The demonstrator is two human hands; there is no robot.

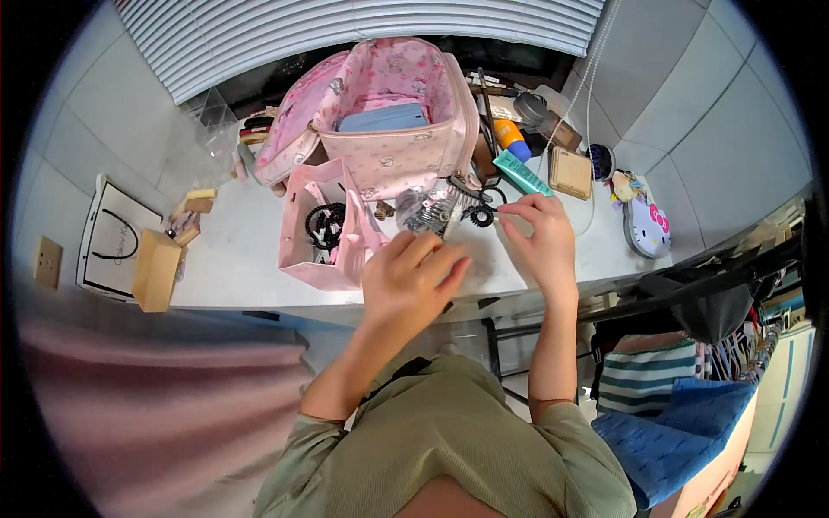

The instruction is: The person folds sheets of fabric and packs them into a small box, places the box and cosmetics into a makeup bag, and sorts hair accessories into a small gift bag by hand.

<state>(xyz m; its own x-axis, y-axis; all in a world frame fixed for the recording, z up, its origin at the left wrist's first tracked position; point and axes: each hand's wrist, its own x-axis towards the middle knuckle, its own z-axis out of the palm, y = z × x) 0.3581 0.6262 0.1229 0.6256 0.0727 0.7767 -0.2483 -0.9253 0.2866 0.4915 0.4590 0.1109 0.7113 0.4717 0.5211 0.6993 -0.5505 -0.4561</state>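
Observation:
Over the front edge of the white table, my left hand [413,278] is slightly blurred, its thumb apart from loosely bent fingers, with nothing visible in it. Just beyond it lies a heap of clear plastic and silvery hair accessories [425,210]. My right hand [546,237] has its thumb and index finger brought together at the edge of a black hair tie [481,215], beside other dark loops. To the left stands a pink paper gift bag [321,274] with black hair ties [325,226] inside. A small brown hair clip [384,210] lies between bag and heap.
An open pink cosmetic case [389,160] holding a blue item stands behind. At right are a teal tube [522,174], an orange-and-blue bottle [510,138], a gold compact [570,173] and a white cat-shaped case [648,229]. A white paper bag [121,233] stands far left.

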